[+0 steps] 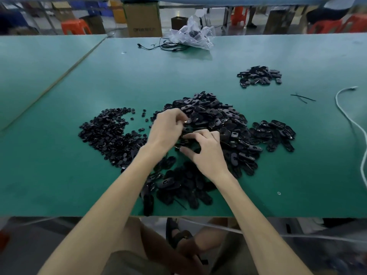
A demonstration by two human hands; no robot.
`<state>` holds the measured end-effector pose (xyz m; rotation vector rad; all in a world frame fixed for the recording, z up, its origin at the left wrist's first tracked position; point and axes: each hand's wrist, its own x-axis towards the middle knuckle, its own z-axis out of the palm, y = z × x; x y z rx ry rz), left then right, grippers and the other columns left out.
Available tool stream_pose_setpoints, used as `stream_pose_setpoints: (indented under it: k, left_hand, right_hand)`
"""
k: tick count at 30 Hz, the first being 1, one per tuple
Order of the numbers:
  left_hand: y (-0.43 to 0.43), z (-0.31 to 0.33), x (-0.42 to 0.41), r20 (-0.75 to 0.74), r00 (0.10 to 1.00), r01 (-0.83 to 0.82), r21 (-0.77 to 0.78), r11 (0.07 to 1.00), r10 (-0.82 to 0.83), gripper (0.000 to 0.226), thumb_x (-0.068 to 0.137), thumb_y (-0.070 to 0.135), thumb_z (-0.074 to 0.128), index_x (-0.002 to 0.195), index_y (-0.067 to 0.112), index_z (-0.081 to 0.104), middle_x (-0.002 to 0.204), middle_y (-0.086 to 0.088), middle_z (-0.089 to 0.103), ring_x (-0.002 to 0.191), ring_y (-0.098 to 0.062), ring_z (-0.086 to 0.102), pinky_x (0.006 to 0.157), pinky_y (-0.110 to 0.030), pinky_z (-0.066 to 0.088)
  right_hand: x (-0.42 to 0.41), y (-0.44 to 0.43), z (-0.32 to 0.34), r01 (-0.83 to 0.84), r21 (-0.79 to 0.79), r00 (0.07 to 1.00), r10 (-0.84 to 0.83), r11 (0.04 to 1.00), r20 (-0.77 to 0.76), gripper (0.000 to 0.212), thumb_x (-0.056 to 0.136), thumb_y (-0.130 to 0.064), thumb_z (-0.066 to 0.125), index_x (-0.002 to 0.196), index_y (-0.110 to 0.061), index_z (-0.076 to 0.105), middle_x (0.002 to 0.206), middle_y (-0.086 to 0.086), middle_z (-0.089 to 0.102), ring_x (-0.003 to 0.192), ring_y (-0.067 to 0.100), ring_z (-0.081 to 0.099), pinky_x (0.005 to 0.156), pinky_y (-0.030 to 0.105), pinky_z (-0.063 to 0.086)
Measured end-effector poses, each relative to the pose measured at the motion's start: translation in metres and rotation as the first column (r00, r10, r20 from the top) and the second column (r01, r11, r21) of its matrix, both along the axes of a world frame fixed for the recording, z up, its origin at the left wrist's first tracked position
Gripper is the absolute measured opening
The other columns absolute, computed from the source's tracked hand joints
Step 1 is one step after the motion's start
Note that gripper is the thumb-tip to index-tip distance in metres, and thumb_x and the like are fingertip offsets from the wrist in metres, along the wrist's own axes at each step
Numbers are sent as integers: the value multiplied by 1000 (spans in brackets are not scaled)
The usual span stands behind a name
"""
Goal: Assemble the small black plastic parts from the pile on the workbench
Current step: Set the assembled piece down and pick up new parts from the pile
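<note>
Covering the middle of the green desk point(59, 175), the large pile of black oval parts point(214, 116) is partly hidden by both hands. A small part point(186, 121), too blurred to identify, is pinched at the fingertips of the left hand point(166, 130). The right hand point(208, 153) is curled over the pile; whether anything is gripped cannot be told. A heap of smaller round pieces point(107, 133) is seen just left of it, and a lesser pile point(260, 76) farther back on the right.

1. We are looking at a factory assembly floor.
2. We see a long, green-matted workbench point(59, 175) heaped with hundreds of identical black plastic parts point(218, 120), sorted into separate piles.
3. Beyond it we see cardboard cartons point(143, 18), red plastic stools point(75, 25) and blurred blue crates point(95, 5).
</note>
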<state>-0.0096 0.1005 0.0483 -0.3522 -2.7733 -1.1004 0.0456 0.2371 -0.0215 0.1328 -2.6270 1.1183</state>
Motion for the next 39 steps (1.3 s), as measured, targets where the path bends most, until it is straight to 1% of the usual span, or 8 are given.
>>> stream_pose_setpoints:
  k: [8, 14, 20, 26, 29, 31, 34, 39]
  left_hand:
    - [-67, -24, -6, 54, 972, -184, -423, 887, 228, 24, 99, 27, 69, 120, 17, 72, 121, -13, 66, 119, -34, 58, 108, -51, 42]
    - [-68, -28, -2, 37, 972, -212, -280, 936, 231, 5, 94, 18, 74, 99, 17, 75, 97, -3, 72, 103, -28, 63, 106, -46, 30]
    - [-68, -34, 1, -20, 969, -244, -222, 944, 246, 3, 93, 18, 75, 93, 21, 74, 90, 1, 73, 98, -23, 62, 90, -36, 19]
    - [-68, -35, -3, -62, 965, -261, -329, 908, 255, 2, 98, 22, 68, 97, 23, 69, 104, -3, 62, 107, -26, 53, 93, -42, 23]
    - [-60, -32, -2, -89, 980, -194, -183, 964, 180, 1, 101, 19, 64, 101, 19, 63, 99, 1, 66, 99, -21, 60, 93, -36, 28]
    - [-48, -27, 4, -12, 998, -55, 48, 997, 56, 6, 101, 16, 65, 101, 20, 61, 94, 5, 67, 89, -13, 65, 91, -29, 48]
    - [-25, -26, 17, -3, 994, 102, 270, 957, -106, 13, 97, 12, 70, 96, 22, 62, 89, 5, 71, 76, -8, 70, 76, -24, 58]
    - [-6, -36, 19, 31, 990, 94, 567, 818, -135, 8, 94, 6, 72, 100, 12, 74, 94, -4, 76, 76, -14, 74, 80, -29, 61]
  right_hand:
    - [2, 0, 2, -11, 15, 999, 11, 1000, 39, 15, 97, -31, 75, 108, -22, 78, 103, -9, 59, 107, 10, 35, 95, 25, 37]
    - [6, 1, 7, 42, -145, 999, -37, 989, 32, 11, 100, -23, 71, 101, -16, 79, 98, -6, 67, 107, 16, 46, 86, 10, 34]
    - [8, 4, 10, 84, -265, 996, -80, 961, 25, 13, 102, -25, 69, 99, -18, 78, 95, -3, 72, 103, 22, 55, 92, 35, 46]
    - [5, 5, 8, 115, -344, 993, -117, 932, 15, 13, 102, -28, 68, 98, -21, 78, 88, -10, 71, 92, 17, 64, 84, 32, 51]
    - [5, 5, 9, 135, -381, 990, -142, 915, 9, 15, 103, -29, 67, 96, -20, 78, 78, -12, 70, 72, 3, 61, 69, 18, 46]
    - [6, 5, 10, 148, -410, 987, -161, 900, 1, 14, 102, -28, 68, 97, -21, 78, 78, -11, 72, 72, 2, 63, 67, 14, 48]
    - [8, 6, 12, 154, -451, 984, -179, 879, -15, 10, 101, -24, 69, 104, -20, 78, 89, -12, 76, 86, 2, 70, 78, 14, 53]
    - [10, 6, 14, 157, -463, 982, -187, 873, -19, 12, 102, -22, 67, 106, -21, 78, 92, -13, 77, 91, 1, 71, 81, 14, 53]
